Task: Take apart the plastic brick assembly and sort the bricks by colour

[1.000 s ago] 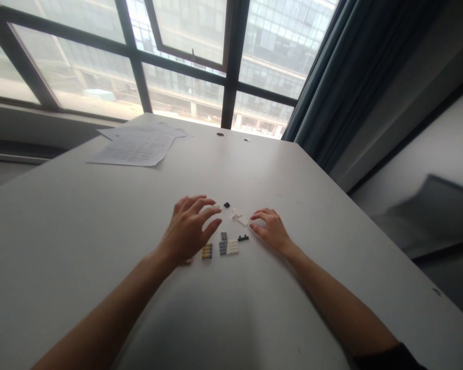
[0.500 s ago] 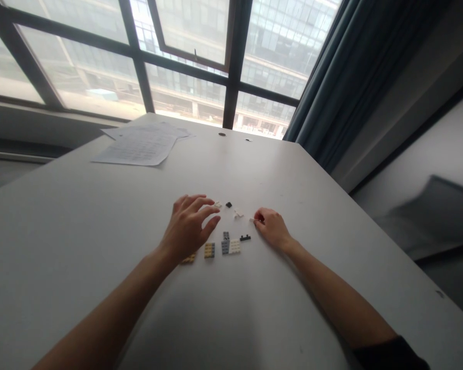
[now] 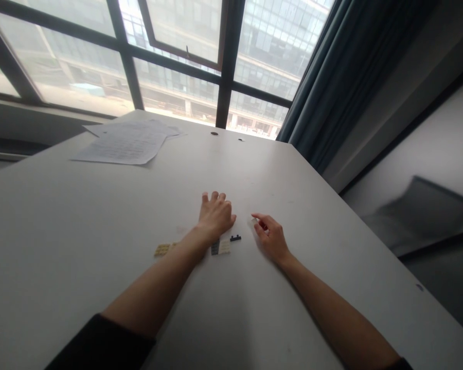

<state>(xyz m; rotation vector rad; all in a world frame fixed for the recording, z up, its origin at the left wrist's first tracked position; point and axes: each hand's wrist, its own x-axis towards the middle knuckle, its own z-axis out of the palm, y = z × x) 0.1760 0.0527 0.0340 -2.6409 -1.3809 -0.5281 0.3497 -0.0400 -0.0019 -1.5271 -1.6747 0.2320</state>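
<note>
My left hand [image 3: 217, 215] lies palm down over the middle of the small toy bricks, fingers spread and bent. The small white and black pieces there are hidden beneath it. By its wrist are a dark grey plate brick [image 3: 215, 248] and a white plate brick [image 3: 224, 247], side by side. A black bar-shaped brick [image 3: 235, 238] with two knobs sits just right of them. Tan plate bricks [image 3: 162, 250] show left of my forearm, partly covered. My right hand [image 3: 270, 237] has a small white brick [image 3: 253, 221] between thumb and forefinger; it is blurred.
The white table [image 3: 100, 216] reaches to the window. Printed paper sheets [image 3: 119, 146] lie at its far left. Two round holes, one dark [image 3: 214, 133], are near the far edge. A blue-grey curtain [image 3: 312, 97] hangs at the right, with a grey chair-like shape [image 3: 424, 210] beyond.
My left hand has moved right, over the small white and black pieces, now hidden. My right hand's fingers have opened out somewhat around the white brick. The view has shifted slightly right.
</note>
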